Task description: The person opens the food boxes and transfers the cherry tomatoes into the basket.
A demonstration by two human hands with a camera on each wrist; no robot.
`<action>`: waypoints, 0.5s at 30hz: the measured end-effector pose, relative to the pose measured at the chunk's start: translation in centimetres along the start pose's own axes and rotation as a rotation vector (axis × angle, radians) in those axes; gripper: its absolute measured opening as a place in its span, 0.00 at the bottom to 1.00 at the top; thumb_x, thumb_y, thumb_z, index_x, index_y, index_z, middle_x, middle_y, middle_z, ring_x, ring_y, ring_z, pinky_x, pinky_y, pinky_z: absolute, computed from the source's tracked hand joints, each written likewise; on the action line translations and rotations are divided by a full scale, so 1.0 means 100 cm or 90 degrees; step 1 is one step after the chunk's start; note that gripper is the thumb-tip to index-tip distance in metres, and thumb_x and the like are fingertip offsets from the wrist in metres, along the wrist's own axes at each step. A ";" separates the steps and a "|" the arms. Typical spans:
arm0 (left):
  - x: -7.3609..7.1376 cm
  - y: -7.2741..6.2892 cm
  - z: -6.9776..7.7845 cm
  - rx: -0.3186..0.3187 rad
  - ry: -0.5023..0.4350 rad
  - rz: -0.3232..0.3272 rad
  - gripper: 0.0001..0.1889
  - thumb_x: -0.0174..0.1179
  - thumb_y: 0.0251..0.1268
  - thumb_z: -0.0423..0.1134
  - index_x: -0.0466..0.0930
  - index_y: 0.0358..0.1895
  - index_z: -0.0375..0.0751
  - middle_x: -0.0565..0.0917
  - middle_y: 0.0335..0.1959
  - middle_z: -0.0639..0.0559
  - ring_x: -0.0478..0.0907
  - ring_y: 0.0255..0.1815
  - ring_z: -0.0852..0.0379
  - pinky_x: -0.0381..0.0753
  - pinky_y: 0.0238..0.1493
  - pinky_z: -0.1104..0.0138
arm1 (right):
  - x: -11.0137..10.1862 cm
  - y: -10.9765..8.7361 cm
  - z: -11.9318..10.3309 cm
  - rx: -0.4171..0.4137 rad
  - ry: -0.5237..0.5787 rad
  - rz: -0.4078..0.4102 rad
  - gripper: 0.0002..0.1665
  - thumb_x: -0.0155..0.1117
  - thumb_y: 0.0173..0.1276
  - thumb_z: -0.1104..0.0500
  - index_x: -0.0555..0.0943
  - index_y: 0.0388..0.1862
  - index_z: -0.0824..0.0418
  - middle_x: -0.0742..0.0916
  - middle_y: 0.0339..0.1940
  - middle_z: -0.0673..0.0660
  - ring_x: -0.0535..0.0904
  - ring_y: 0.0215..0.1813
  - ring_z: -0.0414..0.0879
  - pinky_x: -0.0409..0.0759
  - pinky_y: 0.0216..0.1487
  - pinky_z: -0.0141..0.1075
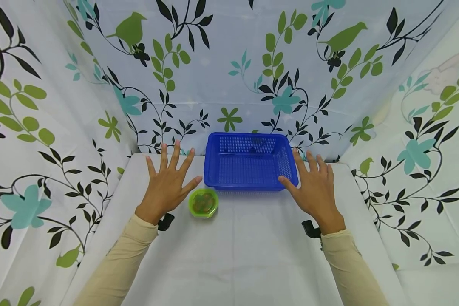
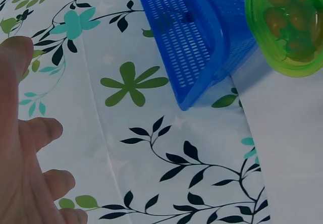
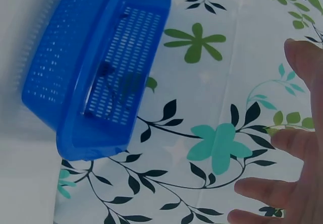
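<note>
A blue plastic basket [image 1: 248,183] with slotted walls stands at the far side of the white table. Just in front of its left corner is a small green bowl [image 1: 191,208]; the left wrist view shows several small, round, orange-brown fruits [image 2: 298,17] in it. My left hand [image 1: 167,182] is spread with straight fingers, to the left of the basket and bowl, holding nothing. On the other side, my right hand [image 1: 313,193] is spread too, its thumb and index finger overlapping the basket's right edge in the head view. Nothing is in its grasp.
White cloth with leaf, flower and bird prints [image 1: 229,76] hangs behind the table and along both sides. The white table top [image 1: 233,250] reaches from the basket toward the body. Each wrist wears a small black camera [image 1: 311,229].
</note>
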State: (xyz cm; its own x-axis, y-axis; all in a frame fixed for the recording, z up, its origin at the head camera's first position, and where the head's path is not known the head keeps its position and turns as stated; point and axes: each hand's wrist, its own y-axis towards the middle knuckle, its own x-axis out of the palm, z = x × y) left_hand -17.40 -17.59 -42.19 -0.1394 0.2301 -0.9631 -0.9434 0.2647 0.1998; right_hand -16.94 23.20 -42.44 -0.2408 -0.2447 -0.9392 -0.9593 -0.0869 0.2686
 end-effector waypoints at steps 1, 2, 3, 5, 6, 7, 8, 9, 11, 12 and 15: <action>0.002 -0.001 -0.001 -0.002 -0.004 0.000 0.43 0.46 0.79 0.71 0.47 0.88 0.57 0.38 0.90 0.38 0.27 0.89 0.29 0.31 0.74 0.18 | 0.002 -0.001 -0.001 -0.001 0.009 0.009 0.55 0.59 0.74 0.28 0.50 0.90 0.44 0.65 0.85 0.70 0.56 0.84 0.75 0.54 0.79 0.76; 0.003 -0.001 -0.001 -0.003 -0.012 0.003 0.43 0.47 0.79 0.70 0.48 0.88 0.57 0.39 0.90 0.38 0.30 0.89 0.29 0.33 0.75 0.19 | 0.004 -0.002 -0.002 -0.003 0.016 0.022 0.54 0.60 0.74 0.29 0.52 0.90 0.45 0.67 0.84 0.71 0.59 0.83 0.74 0.58 0.78 0.74; 0.006 -0.002 -0.002 -0.004 -0.020 0.008 0.43 0.48 0.79 0.70 0.49 0.88 0.56 0.41 0.90 0.37 0.33 0.89 0.29 0.35 0.76 0.20 | 0.006 -0.003 -0.002 -0.006 0.022 0.038 0.53 0.62 0.74 0.31 0.54 0.89 0.46 0.69 0.82 0.70 0.62 0.81 0.73 0.63 0.76 0.72; 0.011 -0.004 -0.004 -0.004 -0.042 0.024 0.43 0.50 0.79 0.68 0.52 0.88 0.55 0.46 0.89 0.35 0.41 0.89 0.29 0.42 0.78 0.23 | 0.011 -0.005 -0.004 -0.016 0.039 0.076 0.52 0.65 0.73 0.33 0.58 0.88 0.48 0.74 0.78 0.70 0.68 0.76 0.70 0.71 0.70 0.68; 0.014 -0.004 -0.006 -0.003 -0.055 0.034 0.42 0.52 0.78 0.68 0.53 0.87 0.54 0.48 0.89 0.34 0.45 0.88 0.29 0.45 0.78 0.25 | 0.013 -0.006 -0.005 -0.020 0.050 0.096 0.51 0.67 0.73 0.35 0.60 0.87 0.49 0.76 0.75 0.70 0.71 0.73 0.69 0.74 0.67 0.66; 0.018 -0.006 -0.007 -0.003 -0.067 0.043 0.42 0.53 0.78 0.67 0.55 0.87 0.54 0.51 0.88 0.33 0.49 0.87 0.29 0.49 0.78 0.27 | 0.015 -0.007 -0.006 -0.025 0.060 0.115 0.50 0.68 0.73 0.36 0.62 0.87 0.49 0.79 0.73 0.69 0.73 0.71 0.68 0.76 0.63 0.64; 0.022 -0.007 -0.008 -0.005 -0.083 0.048 0.42 0.55 0.78 0.66 0.56 0.87 0.54 0.53 0.87 0.33 0.51 0.86 0.29 0.51 0.77 0.29 | 0.017 -0.008 -0.007 -0.030 0.071 0.134 0.49 0.70 0.72 0.38 0.64 0.86 0.50 0.80 0.70 0.69 0.74 0.68 0.67 0.78 0.60 0.62; 0.026 -0.009 -0.010 -0.007 -0.099 0.053 0.42 0.56 0.77 0.65 0.57 0.86 0.53 0.56 0.86 0.33 0.53 0.85 0.29 0.54 0.76 0.31 | 0.020 -0.008 -0.008 -0.034 0.084 0.153 0.48 0.71 0.72 0.39 0.66 0.85 0.50 0.82 0.67 0.69 0.76 0.66 0.66 0.79 0.58 0.61; 0.034 -0.013 -0.012 -0.016 -0.133 0.059 0.41 0.58 0.76 0.65 0.59 0.85 0.53 0.60 0.85 0.33 0.57 0.83 0.30 0.57 0.73 0.33 | 0.025 -0.010 -0.010 -0.038 0.109 0.182 0.46 0.73 0.71 0.41 0.69 0.83 0.51 0.84 0.63 0.69 0.77 0.62 0.64 0.80 0.54 0.59; 0.039 -0.015 -0.014 -0.023 -0.151 0.058 0.41 0.59 0.76 0.64 0.60 0.85 0.54 0.61 0.84 0.34 0.58 0.82 0.31 0.58 0.71 0.34 | 0.028 -0.012 -0.011 -0.038 0.120 0.194 0.45 0.74 0.71 0.43 0.70 0.82 0.52 0.84 0.61 0.69 0.78 0.60 0.64 0.80 0.53 0.58; 0.053 -0.021 -0.020 -0.049 -0.217 0.064 0.41 0.63 0.73 0.63 0.63 0.84 0.55 0.65 0.83 0.37 0.61 0.79 0.33 0.60 0.67 0.37 | 0.036 -0.015 -0.015 -0.038 0.145 0.219 0.43 0.76 0.70 0.45 0.73 0.80 0.53 0.86 0.55 0.69 0.79 0.55 0.62 0.80 0.50 0.55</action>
State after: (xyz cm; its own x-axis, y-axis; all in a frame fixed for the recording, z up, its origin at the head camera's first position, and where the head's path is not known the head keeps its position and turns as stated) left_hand -16.77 -18.76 -48.02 -0.1363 0.5541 -0.8212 -0.9520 0.1561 0.2633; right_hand -16.11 20.99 -45.94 -0.5001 -0.4759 -0.7235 -0.8171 -0.0173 0.5763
